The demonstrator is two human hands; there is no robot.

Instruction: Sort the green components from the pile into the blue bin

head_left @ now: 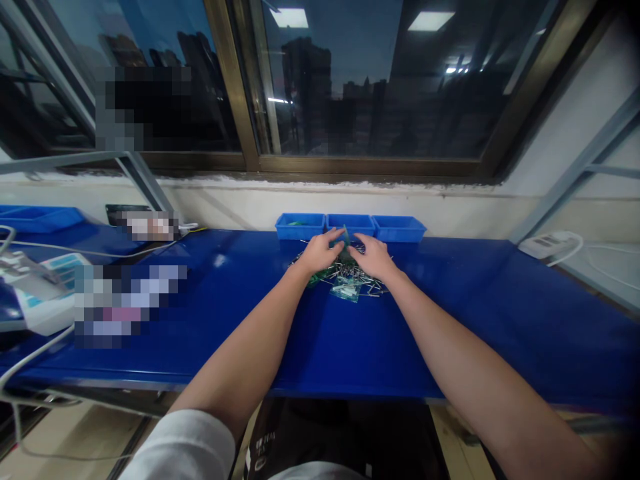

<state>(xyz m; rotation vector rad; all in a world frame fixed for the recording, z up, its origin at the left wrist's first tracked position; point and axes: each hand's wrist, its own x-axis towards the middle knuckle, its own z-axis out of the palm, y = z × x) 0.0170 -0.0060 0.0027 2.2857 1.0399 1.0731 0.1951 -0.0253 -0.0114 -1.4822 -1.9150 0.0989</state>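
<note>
My left hand (pixel 323 254) and my right hand (pixel 373 257) face each other above a loose pile of thin metal pins (pixel 356 272) on the blue table. Between them rises a small greenish clear plastic bag (pixel 345 237), with the thumbs and fingers of both hands at its edges. The grip is small and partly blurred. Another clear bag (pixel 346 291), with pale pieces inside, lies at the pile's near edge. Green plastic (pixel 316 277) shows under my left hand.
Behind the pile stand three blue bins, a left bin (pixel 300 230), a middle bin (pixel 350 223) and a right bin (pixel 400 230); green material shows in the left one. A white device (pixel 550 244) with a cable sits far right. At left are a white-and-blue machine (pixel 50 300) and a co-worker, partly pixelated.
</note>
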